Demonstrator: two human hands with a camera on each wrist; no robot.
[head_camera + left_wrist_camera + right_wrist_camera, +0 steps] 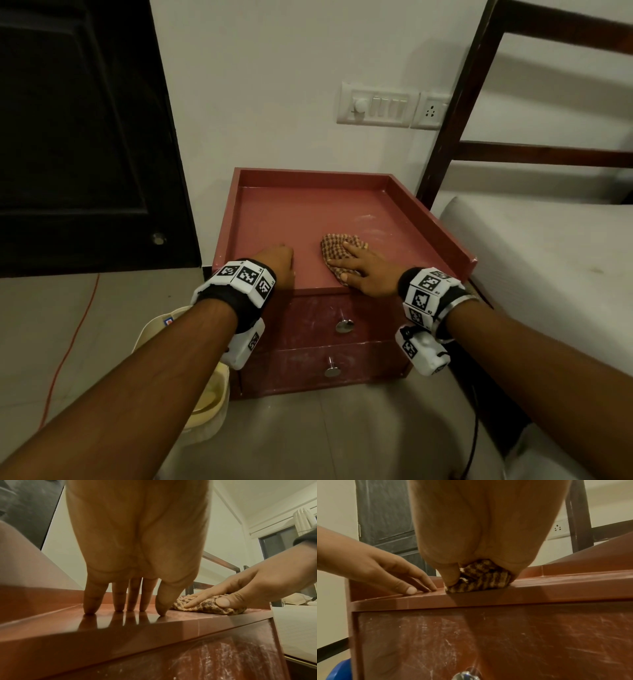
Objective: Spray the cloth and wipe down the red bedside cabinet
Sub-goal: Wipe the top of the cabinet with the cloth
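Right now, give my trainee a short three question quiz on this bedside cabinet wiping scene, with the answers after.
1. True or false: the left hand holds the checked cloth.
2. Which part of the red cabinet shows white streaks and scratches: A the drawer fronts, B the left rim, C the round knobs?
3. Fill in: the right hand presses the cloth near the top's ____ edge.

Key: 1 false, its fingertips rest on the bare top. 2 A. 3 front.
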